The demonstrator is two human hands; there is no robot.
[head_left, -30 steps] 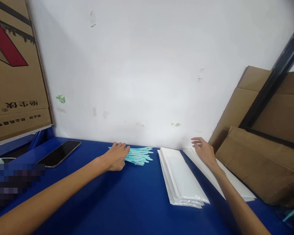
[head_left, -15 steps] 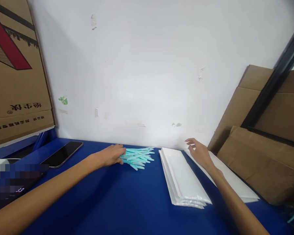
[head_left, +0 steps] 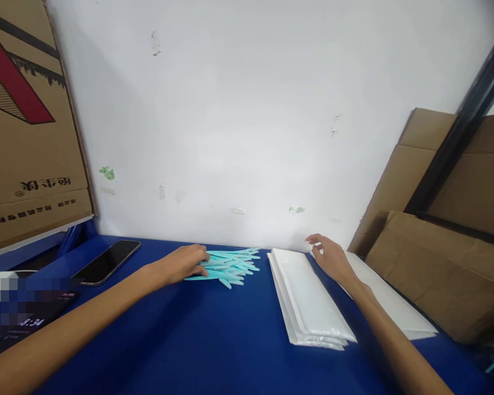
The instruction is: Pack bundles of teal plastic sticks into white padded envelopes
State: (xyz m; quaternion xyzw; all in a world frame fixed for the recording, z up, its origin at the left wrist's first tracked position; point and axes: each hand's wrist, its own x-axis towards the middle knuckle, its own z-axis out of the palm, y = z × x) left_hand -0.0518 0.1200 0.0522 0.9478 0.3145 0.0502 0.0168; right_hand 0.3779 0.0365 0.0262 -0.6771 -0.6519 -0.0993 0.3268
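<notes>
A loose pile of thin turquoise sticks [head_left: 233, 265] lies on the blue table [head_left: 214, 340] by the wall. My left hand [head_left: 189, 262] rests over the pile's left end, fingers spread apart; whether it grips a stick is hidden. To the right, a stack of white plastic packets [head_left: 313, 302] lies lengthwise. My right hand [head_left: 327, 253] hovers between that stack and a second set of white sheets [head_left: 395, 299], its fingers curved and apart, with nothing in them.
A black phone [head_left: 107, 262] lies at the table's left rear, and a second lit screen [head_left: 28, 323] is nearer. Cardboard boxes stand at left [head_left: 37, 137] and right [head_left: 436, 274]. The white wall [head_left: 239, 120] bounds the back.
My left hand has shifted slightly left, and a stick now shows beneath its fingers. My right hand has moved a little left, toward the packet stack.
</notes>
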